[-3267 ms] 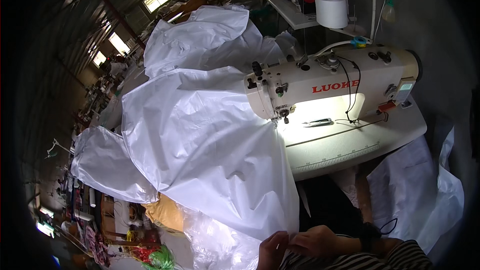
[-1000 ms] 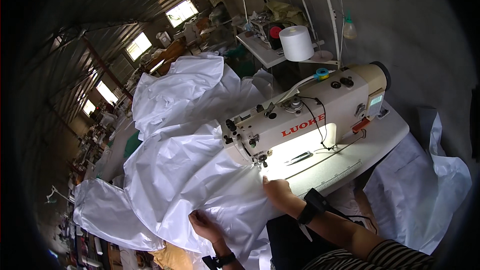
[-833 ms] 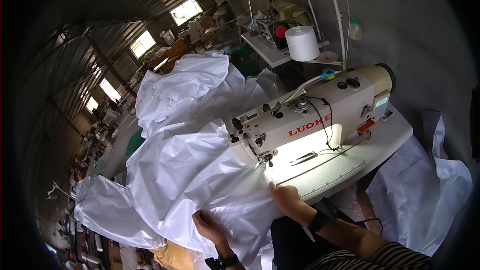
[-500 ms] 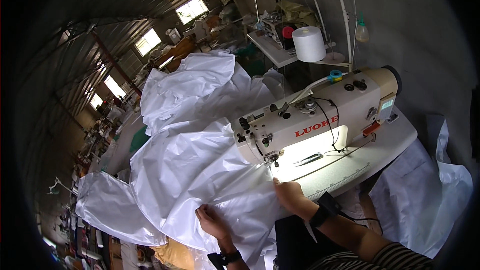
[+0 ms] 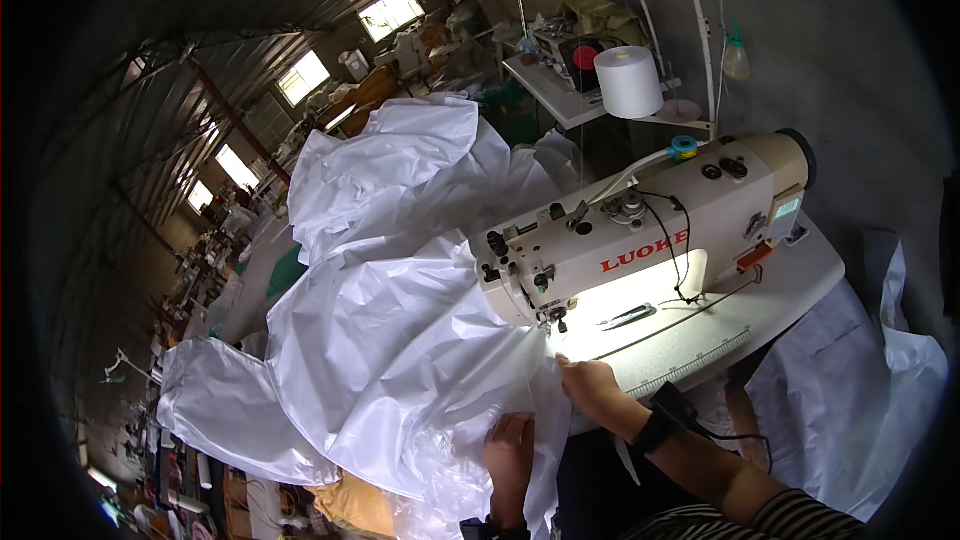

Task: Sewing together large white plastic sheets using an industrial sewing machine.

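Note:
A large sheet of shiny white fabric (image 5: 370, 340) lies in loose folds left of the sewing machine (image 5: 650, 230) and runs under its needle area. My right hand (image 5: 592, 387) pinches the fabric's edge just in front of the lit presser foot (image 5: 558, 322), thumb and fingers pressed together. Closer to me, my left hand (image 5: 510, 445) rests on the fabric with its fingers curled into it; the fingertips are partly hidden. Small thread snips (image 5: 630, 316) lie on the machine bed behind my right hand.
A white thread cone (image 5: 628, 82) stands behind the machine. More white fabric (image 5: 840, 390) hangs at the right. Yellow-brown cloth (image 5: 352, 505) lies at the lower left. Another worktable (image 5: 555, 90) stands at the back, and a small bottle (image 5: 736, 58) hangs by the wall.
My left hand has moved right across the fabric, closer to my right hand, pulling folds with it. My right hand stays by the presser foot. The whole view has shifted slightly.

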{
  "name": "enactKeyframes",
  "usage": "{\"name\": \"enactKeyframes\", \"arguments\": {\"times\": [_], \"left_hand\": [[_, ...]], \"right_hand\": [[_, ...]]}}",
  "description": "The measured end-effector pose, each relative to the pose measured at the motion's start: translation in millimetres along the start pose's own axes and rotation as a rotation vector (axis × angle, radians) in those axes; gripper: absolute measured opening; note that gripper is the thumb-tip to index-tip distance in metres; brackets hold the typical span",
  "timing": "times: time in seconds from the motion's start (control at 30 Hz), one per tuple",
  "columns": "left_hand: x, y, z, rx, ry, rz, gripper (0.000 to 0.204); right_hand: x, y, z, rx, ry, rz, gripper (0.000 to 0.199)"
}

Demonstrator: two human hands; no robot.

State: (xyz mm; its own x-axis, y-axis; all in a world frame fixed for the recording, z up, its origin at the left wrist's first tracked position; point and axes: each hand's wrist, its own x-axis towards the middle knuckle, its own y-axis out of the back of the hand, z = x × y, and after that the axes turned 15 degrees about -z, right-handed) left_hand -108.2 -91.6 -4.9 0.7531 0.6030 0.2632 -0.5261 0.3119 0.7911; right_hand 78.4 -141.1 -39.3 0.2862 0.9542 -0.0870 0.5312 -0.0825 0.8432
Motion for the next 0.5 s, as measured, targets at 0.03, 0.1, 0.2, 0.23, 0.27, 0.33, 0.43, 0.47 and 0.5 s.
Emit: {"name": "enactKeyframes", "arguments": {"times": [0.03, 0.1, 0.2, 0.23, 0.27, 0.33, 0.43, 0.47, 0.5], "left_hand": [[-1, -2, 2, 0.092, -0.035, -0.006, 0.007], [-4, -5, 4, 0.209, -0.074, 0.0, 0.006], [-2, -9, 2, 0.242, -0.041, 0.017, 0.006], [-1, -10, 0, 0.236, -0.06, -0.001, 0.006], [2, -10, -3, 0.244, -0.046, 0.002, 0.006], [7, -11, -7, 0.254, -0.031, 0.006, 0.007], [11, -13, -7, 0.289, -0.007, 0.023, 0.006], [9, -14, -5, 0.302, -0.047, 0.034, 0.008], [6, -14, -2, 0.331, -0.066, 0.061, 0.01]], "right_hand": [[0, -1, 0, -0.03, -0.02, -0.011, 0.031], [1, -2, -2, -0.061, -0.042, -0.024, 0.031], [1, 2, -5, -0.235, -0.027, 0.038, 0.032], [2, 5, -6, -0.189, -0.033, 0.002, 0.033], [2, 7, -7, -0.145, -0.04, -0.016, 0.035], [3, 11, -8, -0.173, -0.037, -0.038, 0.038], [5, 12, -8, -0.203, -0.037, -0.041, 0.041], [5, 11, -8, -0.206, -0.033, -0.038, 0.043], [6, 11, -8, -0.212, -0.019, -0.042, 0.043]]}}
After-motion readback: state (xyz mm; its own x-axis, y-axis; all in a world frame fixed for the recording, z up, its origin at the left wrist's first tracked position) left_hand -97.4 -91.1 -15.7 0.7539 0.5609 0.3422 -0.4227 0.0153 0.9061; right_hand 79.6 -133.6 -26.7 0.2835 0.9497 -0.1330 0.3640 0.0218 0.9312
